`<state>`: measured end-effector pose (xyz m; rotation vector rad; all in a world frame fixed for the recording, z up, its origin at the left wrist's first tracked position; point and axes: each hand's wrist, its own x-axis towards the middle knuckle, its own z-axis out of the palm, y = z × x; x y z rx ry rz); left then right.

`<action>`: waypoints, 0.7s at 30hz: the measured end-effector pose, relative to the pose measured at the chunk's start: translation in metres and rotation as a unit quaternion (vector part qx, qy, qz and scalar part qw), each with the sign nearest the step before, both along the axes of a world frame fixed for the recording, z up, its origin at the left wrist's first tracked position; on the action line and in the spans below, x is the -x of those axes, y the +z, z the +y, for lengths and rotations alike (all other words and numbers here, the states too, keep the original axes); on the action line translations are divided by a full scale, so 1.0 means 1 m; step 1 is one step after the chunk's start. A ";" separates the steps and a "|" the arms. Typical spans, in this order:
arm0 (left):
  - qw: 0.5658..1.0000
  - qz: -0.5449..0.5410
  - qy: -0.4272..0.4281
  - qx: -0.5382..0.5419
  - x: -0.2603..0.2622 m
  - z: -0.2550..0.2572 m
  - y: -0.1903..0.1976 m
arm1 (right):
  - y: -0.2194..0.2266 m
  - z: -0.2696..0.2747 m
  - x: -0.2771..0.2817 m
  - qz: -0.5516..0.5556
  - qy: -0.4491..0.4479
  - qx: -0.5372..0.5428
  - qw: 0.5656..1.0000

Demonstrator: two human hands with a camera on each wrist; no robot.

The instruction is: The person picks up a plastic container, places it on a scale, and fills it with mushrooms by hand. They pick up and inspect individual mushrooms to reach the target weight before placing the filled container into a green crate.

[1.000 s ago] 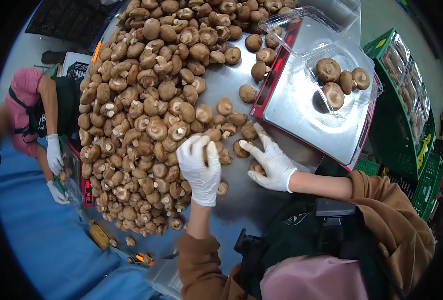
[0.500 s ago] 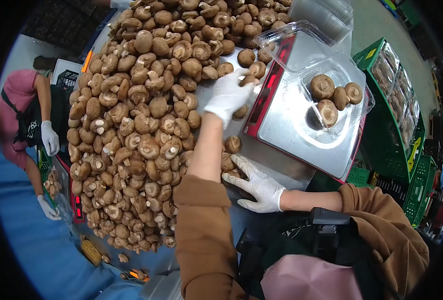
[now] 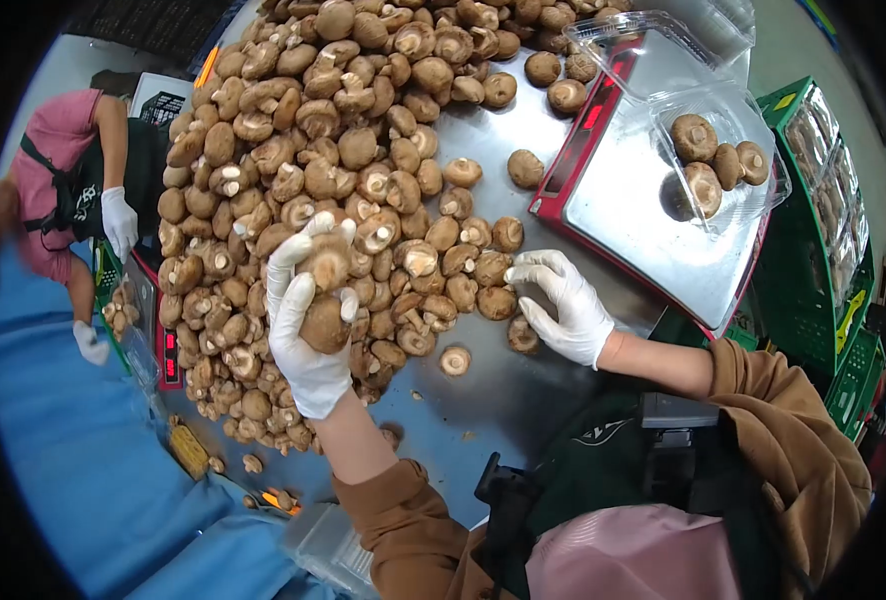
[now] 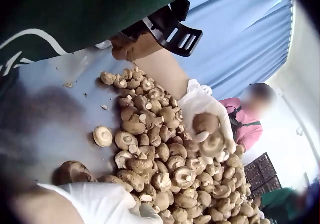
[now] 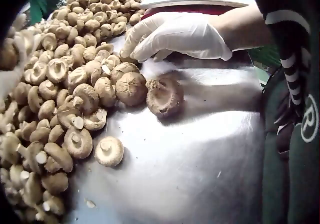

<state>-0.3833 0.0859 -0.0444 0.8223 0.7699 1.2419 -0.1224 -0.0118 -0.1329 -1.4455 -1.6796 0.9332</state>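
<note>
My white-gloved left hand point(image 3: 308, 330) is raised over the big shiitake pile point(image 3: 253, 200) and holds two shiitake mushrooms point(image 3: 325, 325), fingers and thumb curled round them. The left wrist view shows the same two mushrooms point(image 4: 206, 124) in the palm. My gloved right hand point(image 3: 568, 310) is low over the metal table, fingers loosely bent. In the right wrist view its fingertips are right by the pile's edge, with nothing visible in its grasp. Close below it lie a cracked-cap mushroom point(image 5: 131, 89) and an upturned one point(image 5: 165, 98).
A red-edged scale point(image 3: 653, 200) stands right of the pile, bearing an open clear plastic clamshell point(image 3: 768, 200) with several mushrooms. Green crates point(image 3: 813, 240) of packed mushrooms stand beyond. One stem-up mushroom point(image 3: 454, 360) lies apart. Another person point(image 3: 68, 190) works across at left beside a second scale point(image 3: 170, 360).
My left hand reached toward the scale, then came back left over the pile with two mushrooms. Loose mushrooms beside the scale are fewer. The right hand stayed near the pile's right edge.
</note>
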 end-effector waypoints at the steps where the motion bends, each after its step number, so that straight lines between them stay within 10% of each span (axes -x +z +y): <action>1: 0.994 0.109 0.026 0.011 -0.004 -0.005 0.011 | -0.001 0.005 0.003 -0.010 0.002 -0.033 0.999; 5: 0.801 0.563 0.011 -0.202 -0.033 -0.001 -0.003 | 0.009 0.017 0.015 -0.098 0.004 0.054 0.994; 6: 0.677 0.665 0.026 -0.313 -0.046 0.003 -0.008 | 0.008 0.016 0.017 -0.106 0.001 0.071 0.992; 10: 0.497 0.811 -0.098 -0.292 -0.087 0.021 -0.036 | -0.003 0.012 0.014 -0.120 -0.016 0.089 0.989; 14: 0.438 0.836 -0.105 -0.315 -0.098 0.028 -0.052 | -0.007 0.009 0.006 -0.132 -0.013 0.089 0.987; 20: 0.706 0.651 -0.005 -0.280 -0.065 0.010 -0.026 | 0.006 0.023 0.013 -0.232 0.038 0.113 0.965; 21: 0.834 0.527 -0.038 -0.158 -0.058 0.004 -0.023 | 0.006 0.025 0.015 -0.224 0.035 0.116 0.967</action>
